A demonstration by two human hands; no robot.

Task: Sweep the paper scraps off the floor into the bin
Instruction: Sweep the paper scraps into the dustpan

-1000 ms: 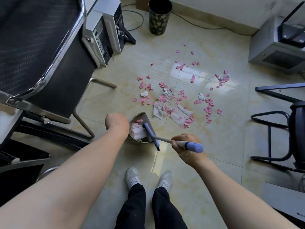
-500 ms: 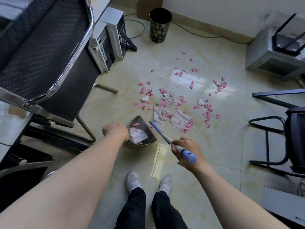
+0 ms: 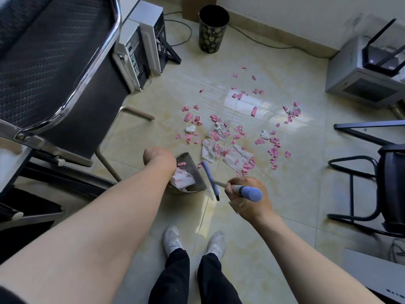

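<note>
Pink and white paper scraps (image 3: 230, 137) lie scattered over the tiled floor ahead of me. My left hand (image 3: 158, 157) is closed on the handle of a grey metal dustpan (image 3: 192, 172), which rests on the floor and holds a wad of pink-and-white paper (image 3: 183, 179). My right hand (image 3: 245, 191) grips the blue-ended handle of a small broom (image 3: 210, 178), whose head sits on the floor just right of the dustpan's mouth. A black bin with gold flowers (image 3: 212, 29) stands upright by the far wall.
A chrome-framed mesh chair (image 3: 57, 69) stands close on my left beside two computer towers (image 3: 142, 44). A black chair frame (image 3: 368, 183) and a glass table edge (image 3: 370, 130) are at the right. A grey box (image 3: 361, 77) sits far right. Cables run along the wall.
The broom head has swung back from pointing up toward the scraps and now lies beside the dustpan's mouth. My right hand has turned so the handle points right. The dustpan has stayed put.
</note>
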